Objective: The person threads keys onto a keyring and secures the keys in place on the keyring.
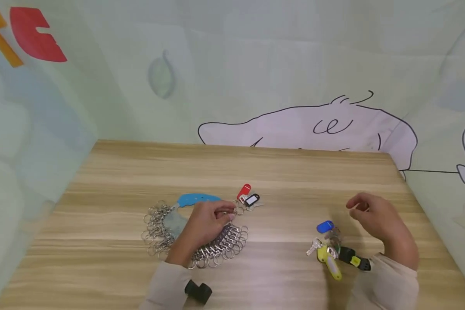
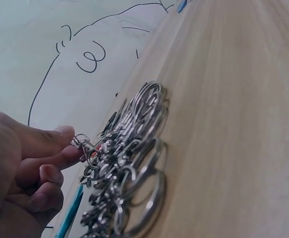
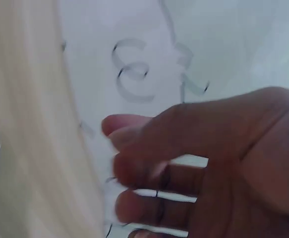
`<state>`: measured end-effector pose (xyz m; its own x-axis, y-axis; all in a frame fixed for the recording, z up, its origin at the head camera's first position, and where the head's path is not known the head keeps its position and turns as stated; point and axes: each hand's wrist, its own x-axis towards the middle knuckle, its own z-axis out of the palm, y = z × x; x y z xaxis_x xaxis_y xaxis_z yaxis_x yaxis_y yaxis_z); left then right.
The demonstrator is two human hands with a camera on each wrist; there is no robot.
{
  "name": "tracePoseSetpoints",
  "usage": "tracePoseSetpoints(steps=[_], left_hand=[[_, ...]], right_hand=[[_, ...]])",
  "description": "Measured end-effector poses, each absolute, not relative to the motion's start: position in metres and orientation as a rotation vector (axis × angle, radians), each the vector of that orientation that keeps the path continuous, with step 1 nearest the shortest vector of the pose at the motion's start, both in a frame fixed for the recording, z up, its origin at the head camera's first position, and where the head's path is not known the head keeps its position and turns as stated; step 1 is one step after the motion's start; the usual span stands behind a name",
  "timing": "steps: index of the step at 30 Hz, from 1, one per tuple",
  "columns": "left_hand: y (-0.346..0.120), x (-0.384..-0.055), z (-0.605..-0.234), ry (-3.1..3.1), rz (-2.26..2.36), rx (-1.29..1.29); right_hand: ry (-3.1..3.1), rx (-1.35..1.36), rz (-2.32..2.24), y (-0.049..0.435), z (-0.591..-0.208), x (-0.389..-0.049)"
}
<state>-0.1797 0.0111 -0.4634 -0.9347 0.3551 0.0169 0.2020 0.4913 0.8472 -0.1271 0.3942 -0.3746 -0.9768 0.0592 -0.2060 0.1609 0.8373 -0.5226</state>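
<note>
On the wood-grained table [image 1: 100, 241], left of its middle, lies the largest item: a key-ring holder [image 1: 174, 223], rounded and flat, with a blue arched strip [image 1: 196, 199] along its far side, a greyish panel, and silver clasps and split rings [image 1: 217, 254] crowded along its left and near edges. Next in size is the cluster of keys and tags by the right wrist, where a yellow tag [image 1: 333, 268] and a blue tag [image 1: 325, 227] lie with a silver key [image 1: 314, 246]. Smaller is the pair just beyond the left fingertips, a red tag [image 1: 244, 191] touching or nearly touching a black-framed tag [image 1: 252, 199]. The left hand [image 1: 205, 221] reaches over the holder, thumb and finger pinched together on a small metal clasp [image 2: 88, 148]. The right hand [image 1: 376, 217] hangs above the table at the right, fingers loosely bent, thumb near the index finger, with nothing visible between them. The head view alone gives the holder's whole outline and both groups of tags; the left wrist view shows the pinched clasp and the overlapping rings edge-on; the right wrist view, blurred, shows the right fingers from close by.
</note>
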Motion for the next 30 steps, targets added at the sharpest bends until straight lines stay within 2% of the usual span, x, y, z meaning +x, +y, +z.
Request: tracePoseSetpoints(steps=[4, 11, 18, 24, 30], left_hand=[[0.002, -0.18, -0.463, 2.577, 1.464, 0.476], [0.002, -0.178, -0.468, 2.559, 1.511, 0.482], [0.01, -0.179, -0.468, 2.538, 1.472, 0.522], [0.01, -0.18, -0.466, 2.546, 1.465, 0.521], [0.01, -0.179, -0.466, 2.532, 1.468, 0.51]], right_hand=[[2.678, 0.273, -0.835, 0.4, -0.389, -0.136], [2.519, 0.284, -0.868, 0.396, -0.414, -0.145], [2.658, 0.201, -0.929, 0.398, -0.41, -0.138], [2.788, -0.039, -1.487, 0.37, -0.397, -0.148], [2.12, -0.173, -2.398, 0.334, -0.396, -0.165]])
